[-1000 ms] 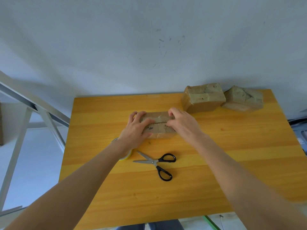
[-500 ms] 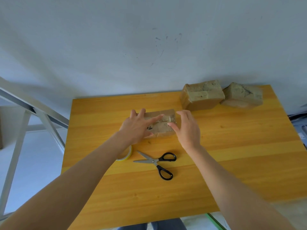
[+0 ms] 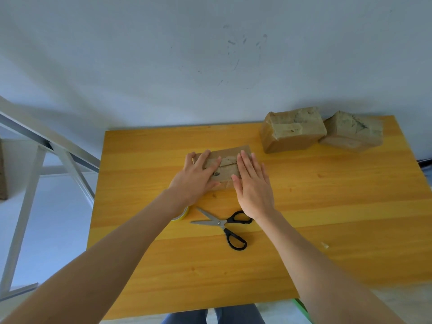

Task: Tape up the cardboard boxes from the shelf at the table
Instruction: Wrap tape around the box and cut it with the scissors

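Watching through the head camera, I see the grip has changed. A second ago both hands were curled over the ends of the cardboard box (image 3: 225, 168); now they lie flat on its top. I read that as the flaps being closed and pressed down, so the box looks ready for tape, though I cannot tell whether any strip already runs along the seam.

My left hand (image 3: 195, 177) covers the box's left half, its fingers (image 3: 205, 160) straight, slightly spread and holding nothing. My right hand (image 3: 253, 183) presses the right half, palm down, with its fingers (image 3: 245, 162) straight and close together, also empty. Both forearms reach forward from the near edge of the table (image 3: 327, 218).

The box sits at mid-table, towards the far side. The tape roll (image 3: 181, 215) lies just behind my left wrist, partly hidden, and the scissors (image 3: 224, 224) lie near it, blades open. Two other boxes (image 3: 292, 134) stand touching at the far right corner.
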Demonstrator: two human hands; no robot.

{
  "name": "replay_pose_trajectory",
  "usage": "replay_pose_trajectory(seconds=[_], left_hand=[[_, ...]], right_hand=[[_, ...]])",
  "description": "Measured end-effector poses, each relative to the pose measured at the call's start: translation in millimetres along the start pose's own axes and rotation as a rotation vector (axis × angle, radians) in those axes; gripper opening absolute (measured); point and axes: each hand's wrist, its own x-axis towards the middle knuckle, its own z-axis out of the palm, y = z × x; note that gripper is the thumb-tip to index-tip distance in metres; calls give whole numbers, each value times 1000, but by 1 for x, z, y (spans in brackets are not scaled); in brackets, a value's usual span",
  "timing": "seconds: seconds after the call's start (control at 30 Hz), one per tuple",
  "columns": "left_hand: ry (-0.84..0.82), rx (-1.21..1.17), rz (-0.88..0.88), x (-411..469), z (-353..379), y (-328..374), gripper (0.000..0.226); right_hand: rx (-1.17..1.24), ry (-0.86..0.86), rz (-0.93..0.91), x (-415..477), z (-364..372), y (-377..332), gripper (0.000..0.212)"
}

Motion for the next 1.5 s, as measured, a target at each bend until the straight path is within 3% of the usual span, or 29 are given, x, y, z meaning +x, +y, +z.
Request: replay_pose_trajectory(seconds=[0.27, 0.37, 0.53, 0.77, 0.97, 1.1, 1.2, 1.27, 1.37, 1.5], left_hand=[[7, -48, 27, 1, 6, -2, 63], [36, -146, 35, 2, 11, -4, 61], [67, -367, 3, 0, 22, -3, 62], [59, -341, 32, -2, 36, -1, 71], [117, -260, 109, 4, 51, -7, 59], [164, -295, 161, 5, 55, -8, 60], [299, -454, 175, 0, 46, -1, 47], [318, -642, 76, -4, 45, 3, 45], [222, -928, -94, -9, 47, 7, 67], [148, -1179, -136, -11, 47, 7, 89]], right_hand=[[-48, -96, -81, 6, -2, -1, 74], [-81, -116, -86, 9, -6, -3, 86], [-32, -122, -48, 9, -6, -9, 88], [2, -47, -38, 5, 0, -11, 76], [-1, 13, -21, 6, 5, -11, 73], [-22, 44, -62, 4, 7, -12, 57], [51, 33, -73, 5, 6, -12, 56], [196, 56, -56, 4, 2, -10, 59], [506, 99, 73, 0, -5, -11, 77], [735, 68, 264, 0, -13, -14, 107]])
